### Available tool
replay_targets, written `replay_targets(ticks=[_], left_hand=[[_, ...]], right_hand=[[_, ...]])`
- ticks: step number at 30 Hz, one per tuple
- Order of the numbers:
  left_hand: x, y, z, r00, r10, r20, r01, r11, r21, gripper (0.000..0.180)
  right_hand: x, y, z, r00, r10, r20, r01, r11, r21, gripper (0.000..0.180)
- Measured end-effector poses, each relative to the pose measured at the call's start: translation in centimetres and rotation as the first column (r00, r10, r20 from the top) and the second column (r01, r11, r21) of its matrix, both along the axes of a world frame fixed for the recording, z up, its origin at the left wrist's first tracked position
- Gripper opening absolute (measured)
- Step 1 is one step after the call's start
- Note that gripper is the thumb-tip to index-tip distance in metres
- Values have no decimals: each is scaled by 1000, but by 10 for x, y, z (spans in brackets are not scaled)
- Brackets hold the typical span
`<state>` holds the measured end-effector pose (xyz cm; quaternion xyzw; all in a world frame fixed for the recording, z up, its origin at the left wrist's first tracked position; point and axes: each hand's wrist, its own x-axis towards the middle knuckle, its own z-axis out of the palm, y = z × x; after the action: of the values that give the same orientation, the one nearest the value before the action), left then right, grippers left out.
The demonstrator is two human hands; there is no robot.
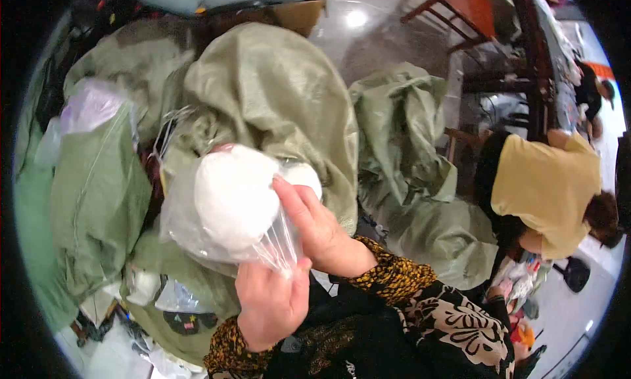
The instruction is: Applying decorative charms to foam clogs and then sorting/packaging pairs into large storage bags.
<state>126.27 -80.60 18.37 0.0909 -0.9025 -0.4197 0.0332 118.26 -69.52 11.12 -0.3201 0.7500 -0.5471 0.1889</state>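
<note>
Both hands hold a clear, crinkled plastic bag (197,228) with round white padded pieces (233,195) inside it, raised in front of the person's chest. The left hand (271,303) is clenched on the gathered lower end of the bag, its fingers pinching the film from below. The right hand (315,224) grasps the bag from the right side, thumb and fingers lying against the plastic beside the larger white piece; a second, smaller white round (303,177) shows just behind the fingertips. Both forearms wear dark sleeves with a yellow-and-black speckled cuff (391,274) and a pale floral pattern.

Behind the bag lies a heap of large olive-green woven sacks (276,90), one bulging high in the middle, another crumpled sack (401,129) to its right. At the left edge of the heap a flatter green sack (98,195) lies under a pale lilac plastic bag (92,106). Small packets in clear film (172,297) lie at the lower left of the heap.

To the right, well apart, another person in a yellow shirt (545,182) bends over the shiny floor (388,31). A reddish wooden chair (470,11) stands at the top right.
</note>
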Motion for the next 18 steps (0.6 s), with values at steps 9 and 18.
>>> replay_targets(ticks=[9,18], left_hand=[[-72,50,6,939,-327,-111,269,894,-358,17],[-38,65,-102,977,-213,-5,210,966,-147,33]], right_hand=[[-39,28,-27,408,121,905,612,700,-369,46],[-23,57,-160,430,-209,879,560,825,-78,39]])
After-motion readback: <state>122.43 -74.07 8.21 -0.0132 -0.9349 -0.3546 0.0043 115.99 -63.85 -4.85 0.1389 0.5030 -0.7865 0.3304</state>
